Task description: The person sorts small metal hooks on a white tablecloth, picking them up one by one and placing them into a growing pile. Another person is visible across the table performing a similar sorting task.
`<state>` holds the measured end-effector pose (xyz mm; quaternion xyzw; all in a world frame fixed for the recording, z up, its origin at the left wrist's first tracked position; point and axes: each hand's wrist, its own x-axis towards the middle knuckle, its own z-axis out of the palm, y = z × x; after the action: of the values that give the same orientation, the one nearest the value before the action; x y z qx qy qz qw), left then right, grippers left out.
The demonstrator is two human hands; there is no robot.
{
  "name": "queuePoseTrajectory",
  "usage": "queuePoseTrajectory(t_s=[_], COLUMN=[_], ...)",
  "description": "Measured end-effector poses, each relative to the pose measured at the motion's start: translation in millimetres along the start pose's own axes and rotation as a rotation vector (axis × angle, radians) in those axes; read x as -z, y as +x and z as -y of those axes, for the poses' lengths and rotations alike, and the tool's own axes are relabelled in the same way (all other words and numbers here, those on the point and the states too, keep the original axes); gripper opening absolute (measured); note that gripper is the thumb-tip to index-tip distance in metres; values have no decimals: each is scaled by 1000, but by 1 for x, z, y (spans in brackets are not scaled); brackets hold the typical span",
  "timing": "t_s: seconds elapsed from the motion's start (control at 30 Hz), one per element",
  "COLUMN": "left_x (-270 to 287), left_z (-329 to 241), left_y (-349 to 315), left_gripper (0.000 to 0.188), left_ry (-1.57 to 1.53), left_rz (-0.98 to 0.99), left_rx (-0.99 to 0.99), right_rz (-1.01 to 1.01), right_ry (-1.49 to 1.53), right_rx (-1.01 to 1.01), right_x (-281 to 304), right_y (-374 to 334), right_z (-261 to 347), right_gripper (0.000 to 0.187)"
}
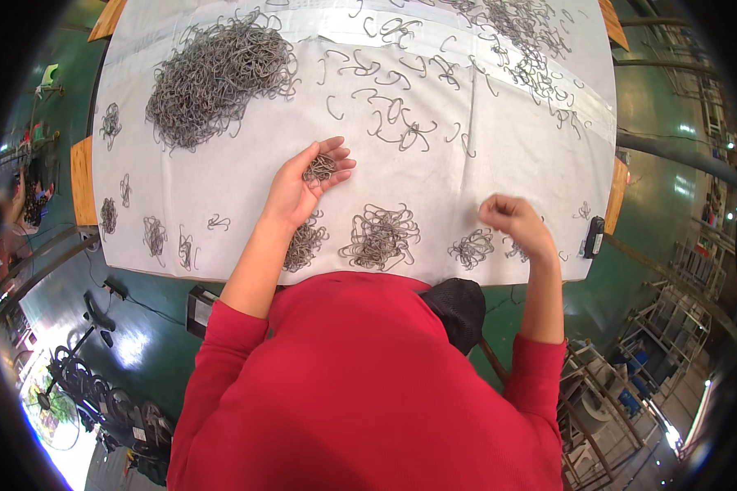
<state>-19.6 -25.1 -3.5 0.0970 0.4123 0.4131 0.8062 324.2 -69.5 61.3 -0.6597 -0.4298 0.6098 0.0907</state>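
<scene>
My left hand (313, 182) is raised palm up over the white-covered table (418, 176). In its palm lies a clump of bent grey wire hooks (319, 168), with the fingers curled around them. My right hand (516, 221) hovers above the table's near right part, its fingers drawn together in a slightly blurred pinch. Whatever sits between those fingertips cannot be made out. Below it are a small pile of hooks (472, 248) and another partly covered by the hand. Between my arms, close to my body, lies a bigger pile (381, 237); one more (306, 244) is partly behind my left forearm.
A large heap of hooks (221, 78) stands at the far left, with loose hooks (401, 123) scattered in the far middle and more at far right (532, 49). Small groups (154, 235) line the left side. A black device (594, 237) sits at the right edge.
</scene>
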Motion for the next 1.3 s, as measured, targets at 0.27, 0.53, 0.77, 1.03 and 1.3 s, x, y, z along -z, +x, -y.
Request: queuePoseTrajectory(t_s=[0.27,0.53,0.77,1.03,1.3], left_x=[0,0,1,1,1], left_z=[0,0,-1,-4,-7], left_y=[2,2,0,0,1], left_gripper=[38,38,38,40,39], left_ry=[-5,-23,-16,7,-9], left_rz=[8,-1,-22,4,20], left_rx=[3,18,36,65,71], right_rz=[-300,-586,-861,-419,-436], right_ry=[-740,-592,-666,-470,-512], right_rx=[26,512,570,866,804], right_x=[-27,-83,-53,-82,-97], right_y=[-39,66,140,155,182], right_z=[16,20,63,109,149], right_gripper=[23,61,60,57,62])
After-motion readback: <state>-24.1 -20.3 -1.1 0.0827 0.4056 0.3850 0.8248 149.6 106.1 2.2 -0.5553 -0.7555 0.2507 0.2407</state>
